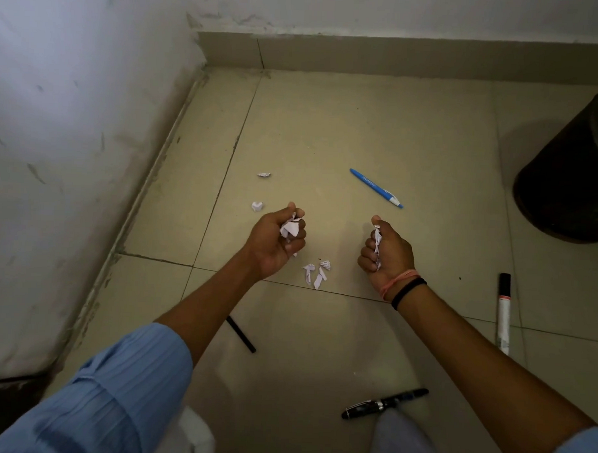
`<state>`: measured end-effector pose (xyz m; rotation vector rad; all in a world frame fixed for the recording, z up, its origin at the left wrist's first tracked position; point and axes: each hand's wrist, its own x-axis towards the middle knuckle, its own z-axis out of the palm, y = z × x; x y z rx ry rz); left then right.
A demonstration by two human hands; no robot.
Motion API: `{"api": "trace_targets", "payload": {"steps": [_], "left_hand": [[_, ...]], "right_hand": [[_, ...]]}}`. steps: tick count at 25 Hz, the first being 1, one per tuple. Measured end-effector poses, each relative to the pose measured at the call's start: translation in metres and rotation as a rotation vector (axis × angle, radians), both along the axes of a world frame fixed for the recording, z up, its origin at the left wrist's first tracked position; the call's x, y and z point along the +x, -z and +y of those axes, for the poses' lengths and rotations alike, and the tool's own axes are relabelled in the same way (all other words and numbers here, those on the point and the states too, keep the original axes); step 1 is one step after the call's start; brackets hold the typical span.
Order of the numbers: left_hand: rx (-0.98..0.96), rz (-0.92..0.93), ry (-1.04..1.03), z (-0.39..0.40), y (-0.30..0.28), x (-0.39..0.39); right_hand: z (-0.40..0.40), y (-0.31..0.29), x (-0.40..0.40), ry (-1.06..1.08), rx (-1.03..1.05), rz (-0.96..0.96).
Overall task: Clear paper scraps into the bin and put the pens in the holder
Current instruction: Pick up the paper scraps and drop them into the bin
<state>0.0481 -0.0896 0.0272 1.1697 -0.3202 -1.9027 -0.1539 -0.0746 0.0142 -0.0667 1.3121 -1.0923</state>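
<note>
White lettering is running along the barrel of a blue pen [376,188] lying on the floor, too small to read; faint print is showing on the white marker [504,313], also illegible.

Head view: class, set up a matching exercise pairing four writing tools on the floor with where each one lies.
Things:
1. blue pen
2. marker
3. black fountain pen
4. black stick

Places:
A. partly under the left forearm
B. far right, below the dark bin
C. bottom centre, nearest the camera
D. beyond the right hand

Pairs: 1-D, 2-B, 3-C, 4-A
</note>
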Motion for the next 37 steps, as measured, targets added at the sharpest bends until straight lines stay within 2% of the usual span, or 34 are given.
{"api": "trace_targets", "payload": {"steps": [1, 2, 3, 4, 6, 7, 10, 12, 16, 18, 20, 22, 24, 26, 29, 32, 34, 36, 37], "left_hand": [[0.041, 0.062, 0.007, -0.001, -0.002, 0.000], [0.046, 0.009, 0.029, -0.002, -0.004, 0.000], [0.014, -0.171, 0.067, -0.001, -0.003, 0.000], [-0.067, -0.465, 0.139, 0.003, -0.002, -0.001], [-0.382, -1.156, 0.312, 0.017, 0.010, -0.004], [-0.549, -1.405, 0.413, 0.026, 0.020, -0.008], [-0.763, -1.793, 0.640, 0.049, 0.046, -0.022], [-0.874, -1.926, 0.689, 0.055, 0.055, -0.029], [-1.243, -1.917, 0.643, 0.056, 0.070, -0.032], [-1.247, -1.881, 0.608, 0.049, 0.070, -0.027], [-0.959, -1.631, 0.464, 0.036, 0.055, -0.023], [-0.564, -1.179, 0.215, 0.022, 0.035, -0.018], [-0.277, -0.698, -0.027, 0.009, 0.010, -0.010], [-0.125, -0.358, -0.134, 0.000, -0.008, 0.002], [-0.026, -0.062, -0.157, -0.001, -0.018, 0.022], [0.015, 0.023, -0.077, 0.009, -0.016, 0.029], [0.041, -0.004, -0.042, 0.016, -0.015, 0.030], [0.054, -0.164, 0.020, 0.021, -0.016, 0.029], [0.019, -0.349, 0.085, 0.023, -0.014, 0.028]], "right_hand": [[0.000, 0.000, -0.001, 0.006, 0.006, -0.006], [0.001, 0.000, -0.002, 0.007, 0.011, -0.007], [0.001, 0.000, -0.002, 0.003, 0.013, -0.005], [0.002, 0.000, -0.003, -0.003, 0.012, -0.002], [0.002, 0.002, -0.004, -0.008, 0.010, 0.002], [0.003, 0.002, -0.004, -0.008, 0.010, 0.003], [0.003, 0.004, -0.003, -0.018, 0.002, 0.011], [0.003, 0.005, -0.002, -0.034, -0.003, 0.030], [0.005, 0.005, 0.004, -0.065, -0.014, 0.055], [0.005, 0.003, 0.006, -0.065, -0.015, 0.051], [0.004, 0.002, 0.008, -0.067, -0.016, 0.039], [0.002, 0.001, 0.010, -0.075, -0.018, 0.004], [-0.001, 0.003, 0.014, -0.108, -0.008, -0.048], [-0.006, 0.006, 0.021, -0.159, 0.000, -0.093], [-0.015, 0.008, 0.033, -0.245, -0.005, -0.214], [-0.021, 0.010, 0.041, -0.298, -0.033, -0.363], [-0.024, 0.010, 0.044, -0.303, -0.043, -0.427], [-0.026, 0.010, 0.044, -0.294, -0.045, -0.457], [-0.027, 0.009, 0.043, -0.295, -0.047, -0.468]]}}
